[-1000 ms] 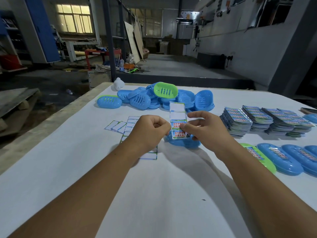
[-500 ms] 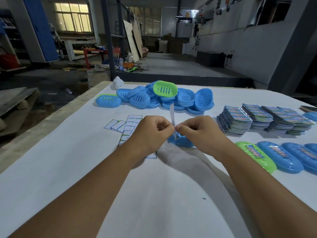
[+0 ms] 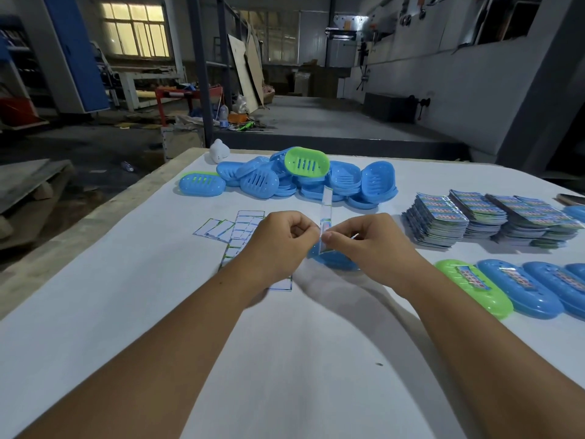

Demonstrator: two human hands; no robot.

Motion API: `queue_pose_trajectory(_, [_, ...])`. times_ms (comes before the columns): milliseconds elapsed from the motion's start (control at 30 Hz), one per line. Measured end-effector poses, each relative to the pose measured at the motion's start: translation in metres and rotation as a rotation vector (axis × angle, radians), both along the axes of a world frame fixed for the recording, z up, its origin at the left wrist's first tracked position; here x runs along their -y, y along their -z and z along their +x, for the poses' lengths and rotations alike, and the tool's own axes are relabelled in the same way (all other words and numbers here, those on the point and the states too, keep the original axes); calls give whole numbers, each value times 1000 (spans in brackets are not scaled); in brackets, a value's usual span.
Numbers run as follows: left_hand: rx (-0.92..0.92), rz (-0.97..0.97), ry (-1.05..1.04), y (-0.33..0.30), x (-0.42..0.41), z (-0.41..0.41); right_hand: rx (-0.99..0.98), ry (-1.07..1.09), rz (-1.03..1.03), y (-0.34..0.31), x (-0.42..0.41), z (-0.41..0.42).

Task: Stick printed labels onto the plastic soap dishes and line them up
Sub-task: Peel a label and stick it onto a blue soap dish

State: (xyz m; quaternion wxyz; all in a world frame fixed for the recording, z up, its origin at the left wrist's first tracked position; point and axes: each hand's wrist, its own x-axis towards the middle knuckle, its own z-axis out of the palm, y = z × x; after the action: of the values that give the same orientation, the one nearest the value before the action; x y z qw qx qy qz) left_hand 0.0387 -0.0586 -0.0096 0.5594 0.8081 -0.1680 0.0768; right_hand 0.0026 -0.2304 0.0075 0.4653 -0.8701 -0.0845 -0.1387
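Note:
Both hands meet over the middle of the white table. My left hand [image 3: 281,240] and my right hand [image 3: 368,245] pinch a narrow label strip [image 3: 326,213] that stands up edge-on between them. Just behind and under my right hand lies a blue soap dish [image 3: 335,261], mostly hidden. At the right, a row of labelled dishes starts with a green dish [image 3: 474,288] followed by blue ones [image 3: 519,288]. A heap of unlabelled blue dishes [image 3: 316,182] with a green one [image 3: 306,161] on top sits at the back.
Stacks of printed label sheets [image 3: 487,220] lie at the right rear. Used backing strips [image 3: 235,232] are spread left of my left hand. A small white object [image 3: 219,151] stands at the table's far left corner. The table's left edge [image 3: 95,223] drops to a workshop floor.
The label strip faced me a second ago; it now stands edge-on. Both hands have closed together on its lower end, above the blue dish.

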Motion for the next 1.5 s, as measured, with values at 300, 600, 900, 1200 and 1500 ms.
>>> queue_pose_trajectory(300, [45, 72, 15, 2, 4, -3, -19, 43, 1, 4, 1, 5])
queue_pose_trajectory(600, [64, 121, -72, 0, 2, 0, -82, 134, 34, 4, 7, 10])
queue_pose_trajectory(900, [39, 251, -222, -6, -4, 1, -57, 215, -48, 1, 17, 10])
queue_pose_trajectory(1200, [24, 794, -545, -12, -32, 14, -48, 320, -125, 3, 23, 12])
queue_pose_trajectory(1500, [150, 914, -612, -20, -44, 11, -44, 254, -154, 0, 12, 5])
